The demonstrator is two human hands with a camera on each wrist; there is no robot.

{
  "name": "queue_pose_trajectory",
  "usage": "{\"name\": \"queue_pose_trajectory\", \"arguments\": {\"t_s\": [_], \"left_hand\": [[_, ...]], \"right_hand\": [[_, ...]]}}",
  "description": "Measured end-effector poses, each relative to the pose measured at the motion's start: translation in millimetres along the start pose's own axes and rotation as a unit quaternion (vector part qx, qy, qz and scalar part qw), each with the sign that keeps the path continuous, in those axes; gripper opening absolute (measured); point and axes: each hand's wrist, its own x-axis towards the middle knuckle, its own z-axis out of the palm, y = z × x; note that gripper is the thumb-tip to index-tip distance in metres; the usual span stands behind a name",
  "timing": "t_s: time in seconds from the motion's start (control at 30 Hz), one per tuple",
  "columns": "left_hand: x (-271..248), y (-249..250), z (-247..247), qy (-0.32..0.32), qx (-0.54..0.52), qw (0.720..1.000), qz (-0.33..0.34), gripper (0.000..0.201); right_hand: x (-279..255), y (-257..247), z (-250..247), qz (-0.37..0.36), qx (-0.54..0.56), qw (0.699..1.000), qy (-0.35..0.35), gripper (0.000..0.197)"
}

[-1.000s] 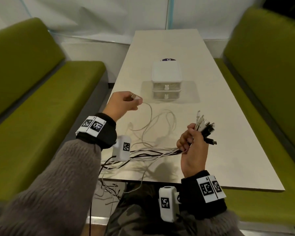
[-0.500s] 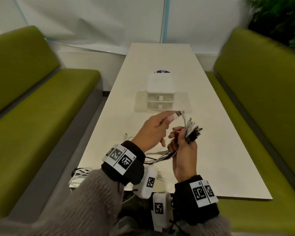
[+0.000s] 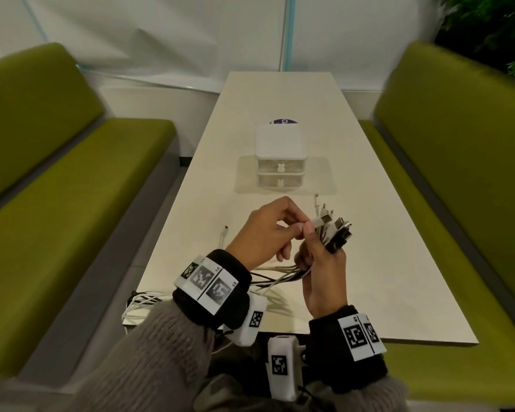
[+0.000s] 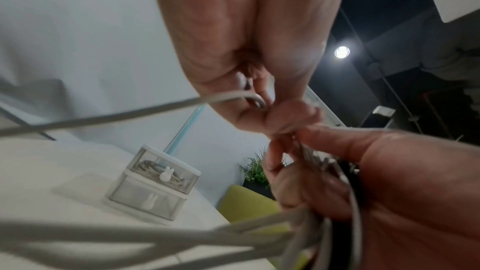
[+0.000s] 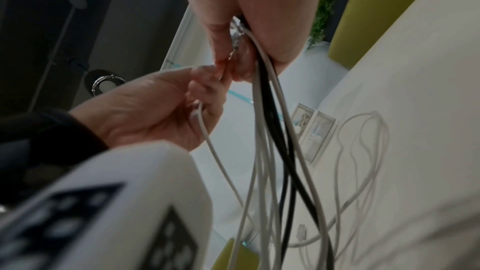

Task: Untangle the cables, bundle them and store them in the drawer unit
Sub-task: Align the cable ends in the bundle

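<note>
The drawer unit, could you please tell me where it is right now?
In the head view the drawer unit stands on the table along its midline, beyond both hands and the fanned cable plugs, in front of a dark round sticker.

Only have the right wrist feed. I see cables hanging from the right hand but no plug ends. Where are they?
Observer: Head view: the plug ends fan out above the right hand, which grips the cable bundle just below them.
Operator: What is the left hand doing?
Observer: The left hand pinches a white USB plug at the top of that fan.
Operator: Are the drawers open?
Observer: Left wrist view: both drawers of the drawer unit are shut. Through the clear front, the upper one holds a dark coil, apparently a cable.
</note>
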Motion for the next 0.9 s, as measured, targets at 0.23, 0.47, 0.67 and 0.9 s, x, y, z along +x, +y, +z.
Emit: {"name": "queue_pose_trajectory", "arguments": {"t_s": [0.23, 0.47, 0.67, 0.9], "left_hand": [[-17, -14, -26, -0.112, 0.010, 0.993, -0.016, 0.017], [-37, -66, -108, -0.085, 0.227, 0.967, -0.073, 0.037], [-34, -62, -125, 0.046, 0.159, 0.983, -0.075, 0.025], [-24, -5, -56, -0.021, 0.202, 0.975, 0.084, 0.015]], "right_hand": [[3, -1, -4, -0.018, 0.063, 0.998, 0.007, 0.019], [9, -6, -19, -0.050, 0.098, 0.992, 0.068, 0.021], [7, -18, -19, -0.027, 0.123, 0.988, 0.084, 0.032], [-2, -12, 5, -0.069, -0.120, 0.990, -0.034, 0.024]]}}
